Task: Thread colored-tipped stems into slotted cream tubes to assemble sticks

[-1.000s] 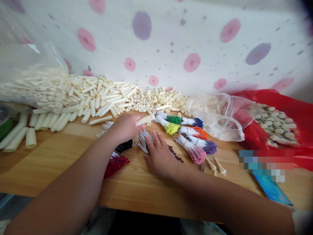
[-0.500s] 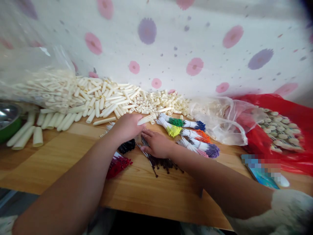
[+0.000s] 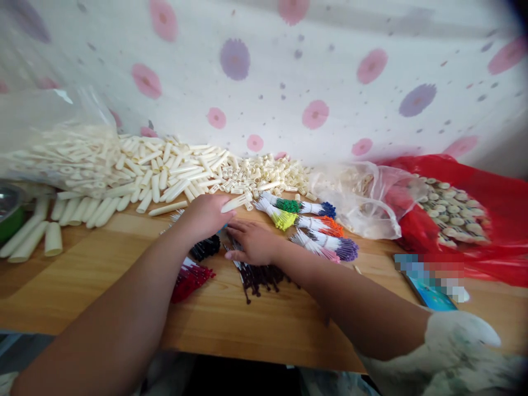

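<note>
My left hand [image 3: 205,215] is closed around a long cream plastic tube [image 3: 233,203] that sticks out to the right. My right hand [image 3: 252,242] rests just below it, fingers bent and pressed together on a loose bundle of dark-tipped thin sticks [image 3: 258,274] on the wooden table [image 3: 103,264]. What the fingers pinch is hidden. Bundles with black tips [image 3: 206,247] and red tips [image 3: 188,278] lie under my left forearm. Coloured bundles lie to the right: yellow [image 3: 281,219], green [image 3: 287,205], blue [image 3: 322,208], orange [image 3: 328,224], purple [image 3: 344,249].
A heap of cream tubes [image 3: 165,165] and small cream caps [image 3: 272,170] lines the back. A clear bag of tubes [image 3: 49,143] sits back left, a green bowl [image 3: 8,212] far left, a clear bag [image 3: 363,198], a red bag of round pieces [image 3: 462,214] and a phone [image 3: 431,294] right.
My right hand moved up and left from lying flat on the sticks to a closed grip beside the left hand. The dark-tipped bundle now lies uncovered below it. The left hand stayed put.
</note>
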A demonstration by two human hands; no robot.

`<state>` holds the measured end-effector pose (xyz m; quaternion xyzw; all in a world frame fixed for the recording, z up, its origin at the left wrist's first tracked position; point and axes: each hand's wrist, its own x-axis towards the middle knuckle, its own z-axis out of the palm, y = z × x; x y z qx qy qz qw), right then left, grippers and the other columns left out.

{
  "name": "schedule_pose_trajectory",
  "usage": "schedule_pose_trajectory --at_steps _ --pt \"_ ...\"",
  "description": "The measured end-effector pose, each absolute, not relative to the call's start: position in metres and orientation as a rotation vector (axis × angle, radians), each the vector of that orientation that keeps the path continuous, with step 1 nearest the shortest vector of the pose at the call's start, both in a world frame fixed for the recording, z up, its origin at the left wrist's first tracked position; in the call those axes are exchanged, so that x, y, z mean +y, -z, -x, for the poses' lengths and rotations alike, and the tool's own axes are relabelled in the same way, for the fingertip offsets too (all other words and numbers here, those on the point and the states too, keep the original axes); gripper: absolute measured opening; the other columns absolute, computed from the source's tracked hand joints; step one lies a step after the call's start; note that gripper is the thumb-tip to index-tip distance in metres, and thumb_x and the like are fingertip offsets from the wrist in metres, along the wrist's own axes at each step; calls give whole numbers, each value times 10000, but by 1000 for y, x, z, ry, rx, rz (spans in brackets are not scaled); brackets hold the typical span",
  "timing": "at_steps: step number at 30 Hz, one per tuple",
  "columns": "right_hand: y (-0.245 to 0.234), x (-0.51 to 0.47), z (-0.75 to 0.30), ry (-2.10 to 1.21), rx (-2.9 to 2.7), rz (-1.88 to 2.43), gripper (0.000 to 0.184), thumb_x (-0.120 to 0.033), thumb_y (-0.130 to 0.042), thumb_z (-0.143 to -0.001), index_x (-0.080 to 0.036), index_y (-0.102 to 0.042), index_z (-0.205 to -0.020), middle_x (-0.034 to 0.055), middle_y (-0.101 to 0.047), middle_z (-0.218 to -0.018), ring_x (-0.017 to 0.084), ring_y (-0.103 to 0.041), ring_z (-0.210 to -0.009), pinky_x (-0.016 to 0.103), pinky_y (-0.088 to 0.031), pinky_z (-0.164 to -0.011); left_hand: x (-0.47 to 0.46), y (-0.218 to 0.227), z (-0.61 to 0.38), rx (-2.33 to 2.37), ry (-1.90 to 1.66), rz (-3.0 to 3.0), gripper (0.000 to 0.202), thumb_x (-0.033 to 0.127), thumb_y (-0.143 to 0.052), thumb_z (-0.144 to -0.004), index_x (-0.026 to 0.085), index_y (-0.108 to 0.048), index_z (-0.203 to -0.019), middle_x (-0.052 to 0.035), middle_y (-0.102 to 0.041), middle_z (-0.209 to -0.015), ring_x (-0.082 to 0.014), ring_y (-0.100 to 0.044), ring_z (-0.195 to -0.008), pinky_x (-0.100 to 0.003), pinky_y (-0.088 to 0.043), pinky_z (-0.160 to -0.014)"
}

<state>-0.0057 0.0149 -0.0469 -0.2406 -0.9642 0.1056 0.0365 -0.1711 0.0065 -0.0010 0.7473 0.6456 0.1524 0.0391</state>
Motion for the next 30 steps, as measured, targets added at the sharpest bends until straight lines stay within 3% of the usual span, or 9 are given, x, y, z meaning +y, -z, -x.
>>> schedule_pose_trajectory --at_steps 4,7,12,16,21,25,30 --pt "40 -3 -16 -380 -2927 587 628 -511 -470 -881 -74 -453 -1331 164 -464 -1381 265 -387 -1302 382 -270 -1100 7 0 173 2001 -473 -2262 295 424 -492 -777 194 -658 -856 -45 -679 -754 -214 -608 -721 -269 -399 -615" --pt "40 -30 -49 -430 -2771 905 787 -603 -505 -818 -101 -350 -1404 167 -347 -1461 285 -251 -1376 437 -230 -1118 7 1 174 1996 -501 -2226 303 428 -497 -776 206 -670 -889 -47 -680 -757 -221 -609 -726 -280 -403 -627" --pt "54 -68 -76 -465 -2559 1546 959 -674 -506 -768 -39 -248 -1439 238 -194 -1500 353 -143 -1398 505 -213 -1113 6 0 171 1960 -516 -2231 319 402 -499 -776 218 -670 -973 -60 -682 -802 -233 -603 -748 -293 -405 -652" --pt "58 -77 -53 -500 -2537 1609 1021 -735 -439 -756 -22 -204 -1449 256 -157 -1503 390 -78 -1396 526 -183 -1114 4 -2 168 1964 -471 -2243 361 403 -489 -780 218 -655 -1041 -59 -682 -823 -230 -600 -773 -288 -405 -685" --pt "52 -76 -9 -426 -2534 1577 1082 -795 -429 -698 -48 -214 -1450 291 -139 -1494 459 -60 -1374 607 -128 -1085 7 -1 169 2018 -430 -2242 354 423 -474 -777 210 -654 -994 -68 -688 -870 -240 -608 -811 -290 -406 -686" --pt "53 -70 8 -357 -2537 1594 1040 -757 -452 -724 -45 -223 -1446 302 -133 -1490 477 -78 -1365 644 -122 -1061 10 1 171 2041 -397 -2229 335 440 -467 -769 198 -650 -912 -72 -686 -842 -246 -614 -774 -296 -405 -650" --pt "63 -65 -4 -224 -2640 1439 690 -480 -452 -877 -40 -341 -1396 285 -290 -1445 407 -260 -1343 541 -263 -1065 9 -1 171 2064 -389 -2230 357 456 -460 -771 185 -645 -911 -87 -689 -864 -254 -614 -800 -297 -406 -655"
